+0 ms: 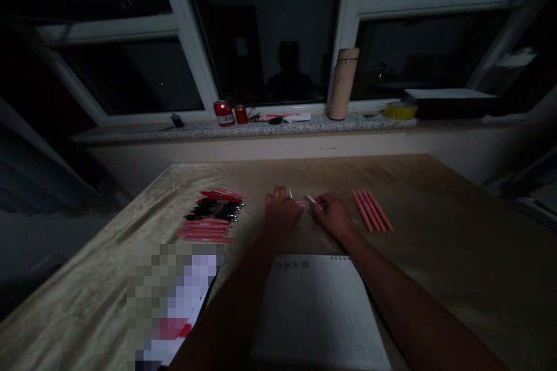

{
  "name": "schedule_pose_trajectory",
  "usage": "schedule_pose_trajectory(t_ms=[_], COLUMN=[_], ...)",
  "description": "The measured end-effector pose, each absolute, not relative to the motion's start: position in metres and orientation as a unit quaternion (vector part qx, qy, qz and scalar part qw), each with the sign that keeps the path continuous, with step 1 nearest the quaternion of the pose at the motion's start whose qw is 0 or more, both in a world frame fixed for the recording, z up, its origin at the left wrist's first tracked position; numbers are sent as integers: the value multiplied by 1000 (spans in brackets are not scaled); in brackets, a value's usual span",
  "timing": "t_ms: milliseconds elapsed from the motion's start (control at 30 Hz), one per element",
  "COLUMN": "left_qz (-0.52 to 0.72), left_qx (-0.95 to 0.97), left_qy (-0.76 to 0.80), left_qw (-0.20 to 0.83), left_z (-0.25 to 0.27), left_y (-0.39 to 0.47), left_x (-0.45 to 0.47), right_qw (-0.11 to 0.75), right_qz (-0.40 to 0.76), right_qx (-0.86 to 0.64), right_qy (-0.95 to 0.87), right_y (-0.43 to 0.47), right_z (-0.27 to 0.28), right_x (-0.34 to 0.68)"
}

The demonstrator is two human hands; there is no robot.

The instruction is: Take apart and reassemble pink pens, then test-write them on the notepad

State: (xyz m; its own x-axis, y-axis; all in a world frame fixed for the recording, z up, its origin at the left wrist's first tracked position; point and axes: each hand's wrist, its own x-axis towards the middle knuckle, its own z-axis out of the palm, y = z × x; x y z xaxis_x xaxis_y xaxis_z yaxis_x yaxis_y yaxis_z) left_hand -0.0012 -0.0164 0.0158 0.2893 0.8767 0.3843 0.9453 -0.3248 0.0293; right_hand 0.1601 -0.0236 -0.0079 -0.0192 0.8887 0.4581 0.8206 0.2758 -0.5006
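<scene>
My left hand [282,213] is closed, with a thin pink pen piece [299,202] poking out at its fingertips. A slim white stick [290,192] shows just behind those fingers; whether they hold it I cannot tell. Close by on the right, my right hand [334,214] pinches a pink pen barrel [311,201], its end pointing toward the left hand, with a small gap between the pieces. Several pink pens [372,210] lie side by side to the right. Left of my hands are stacked pink pens [206,231], black pens [215,208] and red pens [221,195].
A spiral notebook [322,313] lies under my forearms, and a partly blurred-out white object [200,275] is at left. On the windowsill [195,133] stand a red can [224,113], a small red jar [241,114], a cardboard tube [343,84] and yellow tape [400,111].
</scene>
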Motion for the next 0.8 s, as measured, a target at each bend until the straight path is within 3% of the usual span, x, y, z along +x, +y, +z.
schedule_pose_trajectory(t_ms=[500, 667, 800], left_qz=[-374, -386, -319], left_qx=[-774, -772, -780], left_qy=[-510, -504, -538], left_qw=[-31, -37, 9], left_z=[20, 17, 16], left_y=[-16, -16, -15], left_x=[-14, -15, -16], right_qw=[368, 364, 363], right_qz=[47, 41, 45], right_qx=[-530, -539, -567], right_qy=[-763, -759, -738], right_y=[-28, -27, -25], right_z=[-3, -5, -6], right_x=[157, 158, 159])
